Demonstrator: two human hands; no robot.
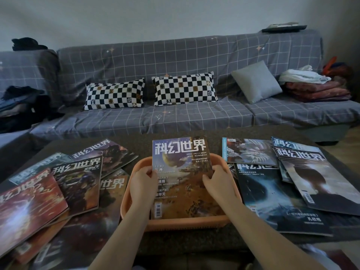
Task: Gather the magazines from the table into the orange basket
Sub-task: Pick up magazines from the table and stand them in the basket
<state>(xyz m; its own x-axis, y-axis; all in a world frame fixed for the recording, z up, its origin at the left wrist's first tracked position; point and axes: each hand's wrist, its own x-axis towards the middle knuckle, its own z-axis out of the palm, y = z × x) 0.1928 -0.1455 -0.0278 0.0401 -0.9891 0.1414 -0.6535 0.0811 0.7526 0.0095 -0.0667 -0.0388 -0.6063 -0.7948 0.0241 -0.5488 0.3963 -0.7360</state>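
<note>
Hands: my left hand (140, 181) + right hand (218, 181) both clamped on mag (182, 172) side edges.
Mag: over orange basket (134, 170), near counter (194, 133) front edge, long axis pointing away from me.
Next: lower it in, I reckon.

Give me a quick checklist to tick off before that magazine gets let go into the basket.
1. Both hands hold the magazine: left hand and right hand grip its side edges. Ok.
2. Magazine over the basket: lower end inside. Ok.
3. Lying flat: top sticks out past the far rim. Not ok.
4. Room under it in the basket: hidden. Cannot tell.
5. Magazines left on the table: piles both sides. Not ok.
</note>
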